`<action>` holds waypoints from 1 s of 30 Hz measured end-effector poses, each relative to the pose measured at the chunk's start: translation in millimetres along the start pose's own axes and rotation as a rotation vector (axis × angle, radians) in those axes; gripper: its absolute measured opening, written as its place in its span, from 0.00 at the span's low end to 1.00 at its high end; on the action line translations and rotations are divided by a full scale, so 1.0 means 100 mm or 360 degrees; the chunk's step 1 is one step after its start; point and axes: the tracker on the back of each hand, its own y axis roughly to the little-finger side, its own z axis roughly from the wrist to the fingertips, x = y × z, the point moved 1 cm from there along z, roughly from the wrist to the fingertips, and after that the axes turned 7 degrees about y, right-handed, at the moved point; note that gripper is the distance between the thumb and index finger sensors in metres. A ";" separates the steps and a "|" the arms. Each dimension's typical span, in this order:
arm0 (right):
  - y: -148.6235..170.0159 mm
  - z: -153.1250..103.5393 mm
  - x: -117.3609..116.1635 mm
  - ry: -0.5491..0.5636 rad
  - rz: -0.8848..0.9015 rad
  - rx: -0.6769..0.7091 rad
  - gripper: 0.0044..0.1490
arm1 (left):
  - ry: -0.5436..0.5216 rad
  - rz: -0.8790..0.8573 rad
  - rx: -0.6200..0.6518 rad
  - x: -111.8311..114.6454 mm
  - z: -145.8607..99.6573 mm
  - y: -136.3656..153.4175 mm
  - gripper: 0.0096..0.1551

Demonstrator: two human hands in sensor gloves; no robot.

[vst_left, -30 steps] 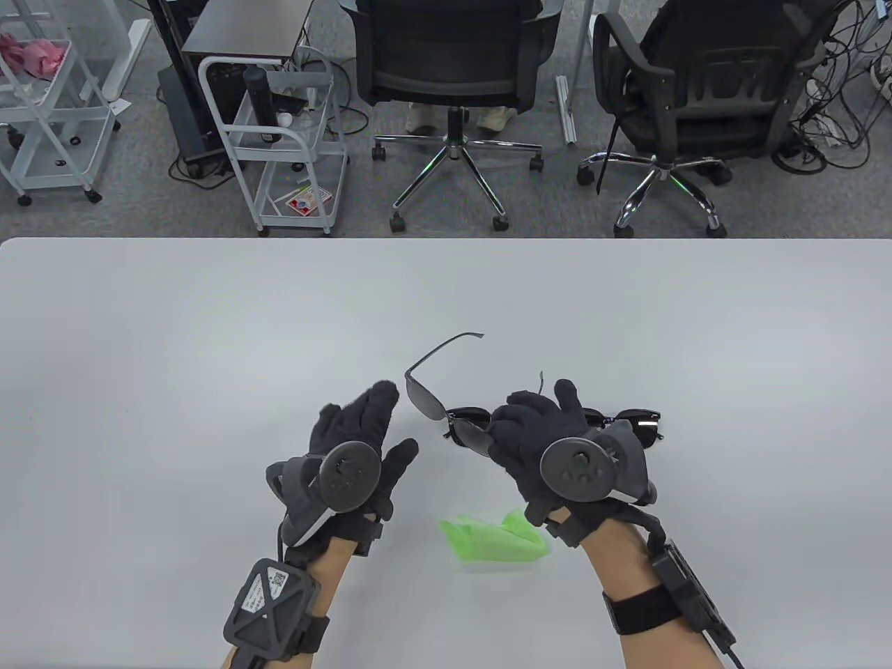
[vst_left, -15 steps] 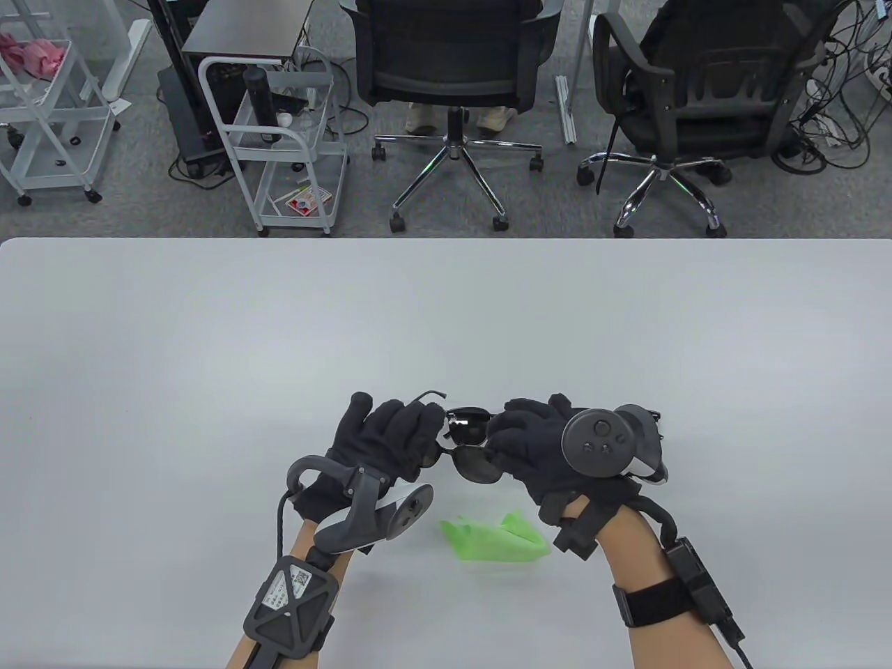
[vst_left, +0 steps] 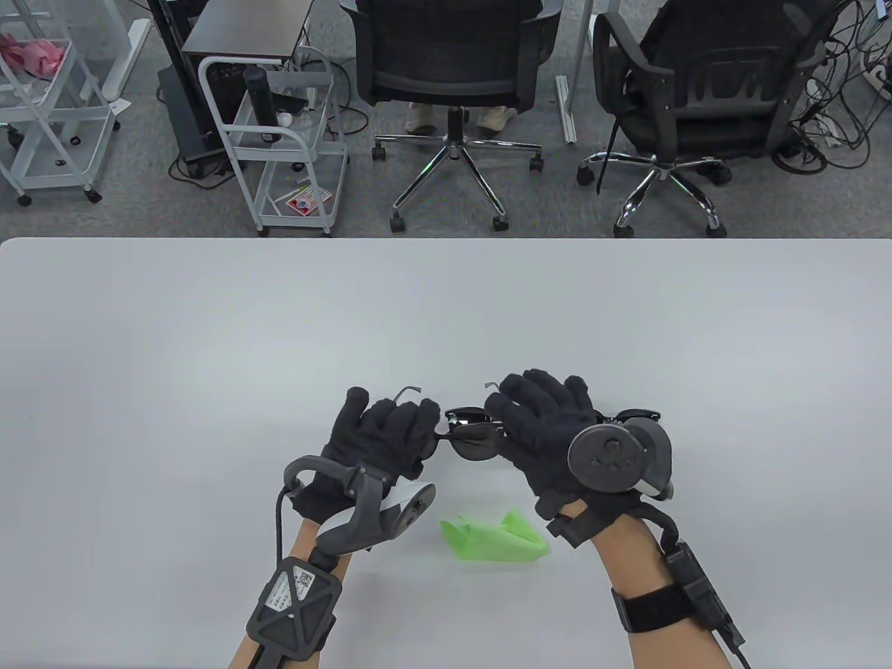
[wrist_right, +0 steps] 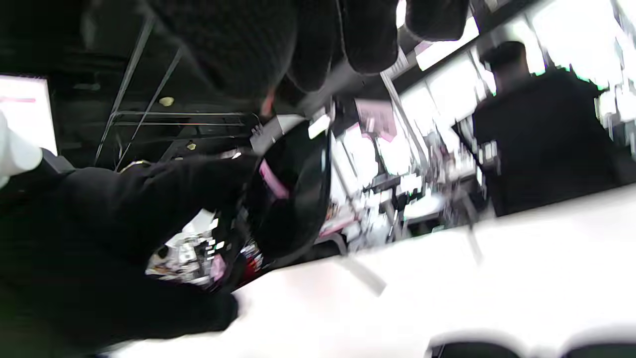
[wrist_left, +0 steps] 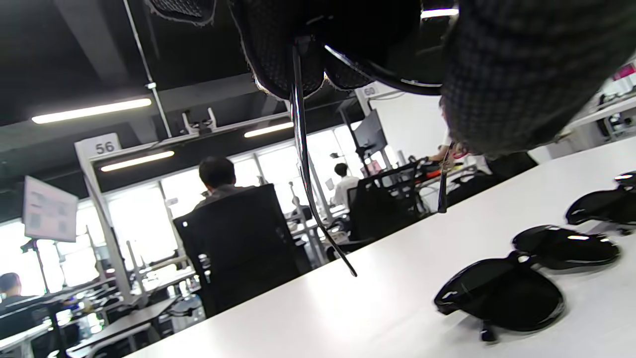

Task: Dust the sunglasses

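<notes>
A thin metal-framed pair of sunglasses (vst_left: 477, 446) with dark lenses hangs a little above the table between my two hands. My left hand (vst_left: 418, 426) grips its left end, fingers curled round the hinge. My right hand (vst_left: 507, 417) grips the right end, fingers over the frame. Both temple tips (vst_left: 408, 391) stick up behind my fingers. In the left wrist view one temple (wrist_left: 304, 169) hangs down from my fingers. In the blurred right wrist view a lens (wrist_right: 293, 199) shows beside my left glove (wrist_right: 124, 223). A crumpled green cloth (vst_left: 493, 538) lies on the table just in front of my hands.
Other black sunglasses (vst_left: 465, 418) lie on the white table (vst_left: 209, 334) right behind my hands, one (vst_left: 642, 417) partly hidden by my right hand. They also show in the left wrist view (wrist_left: 502, 298). Office chairs and carts stand beyond the far edge.
A second ago my right hand alone held the glasses up, tilted, with my left hand open beside them. My left hand has taken the left end and the glasses have come down level.
</notes>
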 end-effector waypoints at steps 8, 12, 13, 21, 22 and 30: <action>-0.54 -0.11 -0.75 -0.1309 -0.0130 0.0254 0.22 | 0.0090 -0.0122 -0.0205 0.12 0.03 0.21 0.57; -0.54 -0.23 -1.07 -0.1457 -0.0602 0.0324 0.27 | 0.0095 -0.0104 -0.0198 0.12 0.03 0.19 0.57; -0.54 -0.24 -1.09 -0.1439 -0.0655 0.0321 0.30 | 0.0095 -0.0106 -0.0198 0.12 0.03 0.18 0.57; -0.48 -0.35 -1.34 -0.1467 -0.0973 0.0401 0.44 | 0.0128 -0.0110 -0.0208 0.16 0.04 0.19 0.57; -0.49 -0.36 -1.37 -0.1466 -0.1020 0.0434 0.44 | 0.0130 -0.0112 -0.0208 0.16 0.04 0.19 0.57; -0.49 -0.22 -1.18 -0.1077 -0.0970 0.0435 0.25 | 0.0135 -0.0130 -0.0210 0.15 0.04 0.19 0.57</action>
